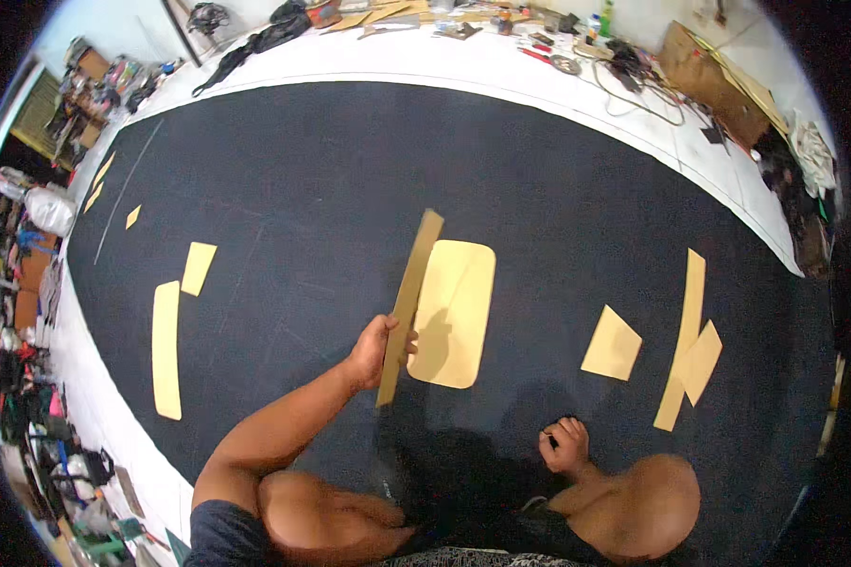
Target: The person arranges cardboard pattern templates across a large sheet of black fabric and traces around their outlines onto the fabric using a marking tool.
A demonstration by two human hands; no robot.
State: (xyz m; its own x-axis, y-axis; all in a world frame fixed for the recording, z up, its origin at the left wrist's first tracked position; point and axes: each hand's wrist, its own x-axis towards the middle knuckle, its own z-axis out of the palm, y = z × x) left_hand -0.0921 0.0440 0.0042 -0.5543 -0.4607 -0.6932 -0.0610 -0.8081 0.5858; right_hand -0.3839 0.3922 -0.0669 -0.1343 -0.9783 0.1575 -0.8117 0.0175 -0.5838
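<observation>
My left hand [376, 350] grips a long, narrow tan card strip [411, 307], thumb on one face and fingers behind it. The strip is tilted and held up over a large sheet of black material [293, 189]. Just right of it, a yellow card piece with rounded corners [463, 317] lies flat, partly shaded by my hand. My right hand [565, 444] is low over the black sheet, near my knee, with its fingers curled in. Whatever those fingers hold, if anything, is too small to make out. A four-sided yellow card piece [613, 345] lies beyond my right hand.
Further right, a long yellow strip [686, 331] lies partly under a smaller card piece [703, 364]. At left are a long rounded card piece [166, 350], a short one [199, 268] and several small ones. Tools and cables [624, 66] clutter the far edge; piled goods line the left.
</observation>
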